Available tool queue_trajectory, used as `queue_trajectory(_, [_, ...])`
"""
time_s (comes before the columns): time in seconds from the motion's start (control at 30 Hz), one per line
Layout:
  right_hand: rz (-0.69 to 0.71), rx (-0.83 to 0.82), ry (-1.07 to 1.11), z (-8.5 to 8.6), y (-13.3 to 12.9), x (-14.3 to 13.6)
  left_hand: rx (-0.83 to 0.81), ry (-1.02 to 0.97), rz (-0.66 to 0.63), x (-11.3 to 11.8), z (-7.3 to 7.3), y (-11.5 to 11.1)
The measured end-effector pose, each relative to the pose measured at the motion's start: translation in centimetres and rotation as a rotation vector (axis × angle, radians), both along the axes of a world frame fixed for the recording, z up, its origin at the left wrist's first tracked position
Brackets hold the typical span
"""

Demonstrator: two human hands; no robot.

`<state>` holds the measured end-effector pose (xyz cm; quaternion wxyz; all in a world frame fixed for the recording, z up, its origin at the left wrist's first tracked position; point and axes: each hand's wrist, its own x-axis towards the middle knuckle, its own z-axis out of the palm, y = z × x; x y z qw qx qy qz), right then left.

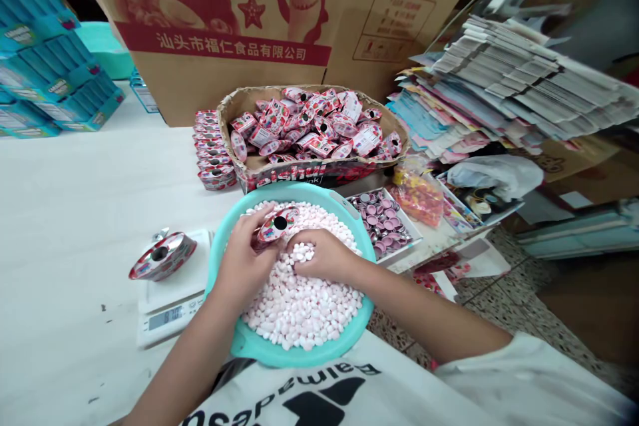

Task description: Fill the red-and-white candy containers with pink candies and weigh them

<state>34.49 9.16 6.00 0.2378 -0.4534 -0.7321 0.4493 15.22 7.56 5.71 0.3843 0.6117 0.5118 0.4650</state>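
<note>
My left hand [245, 256] is wrapped around a red-and-white candy tin [273, 231], its round black opening facing up. The tin is over a turquoise basin [217, 259] full of small pale pink candies [309, 319]. Pushed into the candies beside the tin, my right hand [324, 251] has curled fingers around a small heap of them; its fingertips are partly buried. To the left, a second tin [167, 259] with an open hole rests on a white digital scale [167, 313].
Behind the basin, a cut-down carton [294, 176] holds many tins, with a stack of tins [212, 146] beside it. A tray of pink caps [384, 219] stands right. Stacked flat cardboard [529, 73], a large carton [219, 13] and blue display boxes [54, 73] surround the table.
</note>
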Motion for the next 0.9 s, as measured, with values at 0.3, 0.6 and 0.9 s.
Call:
queue_trajectory(0.3, [-0.478, -0.268, 0.480, 1.5, -0.8, -1.5, 0.041, 0.175, 0.027, 0.0, 0.2, -0.3])
queue_trajectory(0.6, [-0.751, -0.347, 1.043, 5.1, 0.8, -4.6, 0.085, 0.295, -0.007, 0.2, 0.3, -0.6])
queue_trajectory(0.9, [-0.967, -0.365, 1.249, 5.1, 1.6, -6.1, 0.105, 0.298, -0.146, 0.5, -0.1, -0.9])
